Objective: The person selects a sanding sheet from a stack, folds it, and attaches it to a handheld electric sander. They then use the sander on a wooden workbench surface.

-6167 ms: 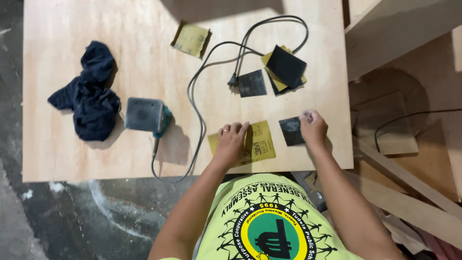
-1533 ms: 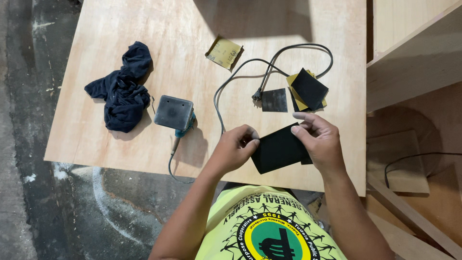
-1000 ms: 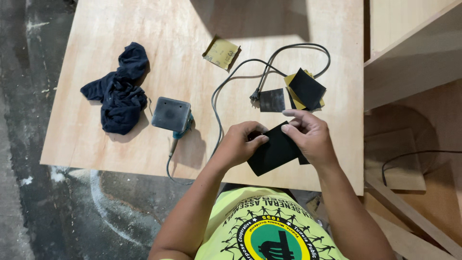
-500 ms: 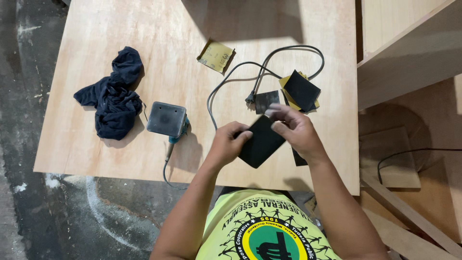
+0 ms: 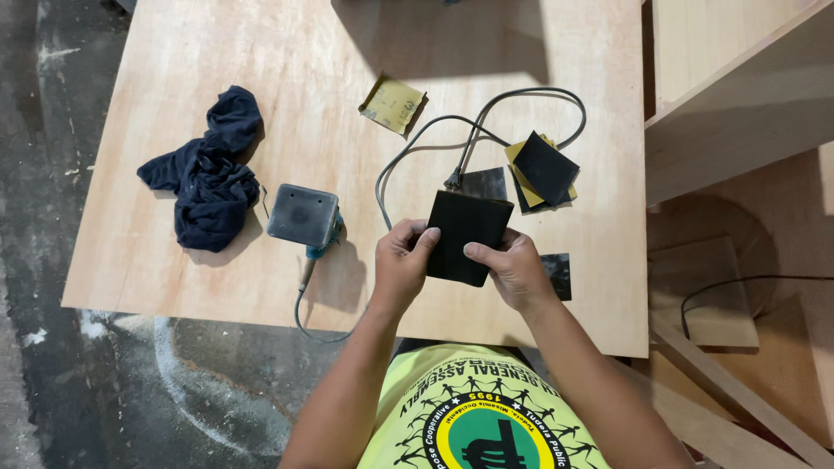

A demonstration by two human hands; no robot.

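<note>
Black sandpaper sheet [image 5: 466,236]: being held just above the near part of the counter [image 5: 217,287], folded into a dark rectangle, tilted slightly.
Left hand [image 5: 401,263]: pinching the sheet's left edge, thumb lying on its top face, remaining fingers curling underneath.
Right hand [image 5: 514,269]: pinching the right lower edge, thumb on top, grip pressed onto the sheet.
Slip risk: possibly sliding out of one grip, abrasive face rubbing fingertips, since only the edges are being pinched.
Crease risk: possibly folding crooked or tearing along the fold if pressed unevenly.
Cord risk: grey cord [image 5: 486,122] looping just beyond the hands, plug lying near the sheet's far edge; possibly catching on a hand.
Sander risk: grey block sander [image 5: 302,214] sitting just left of the left hand, near enough for a knock.
Paper stack [image 5: 543,169]: black and yellow squares overlapping, beyond the right hand.
Yellow piece [image 5: 393,103]: tan-yellow backing with dark print, lying alone farther off.
Small dark square [image 5: 556,276]: lying beside the right hand, near the counter's edge.
Dark blue cloth [image 5: 207,178]: bunching far left.
</note>
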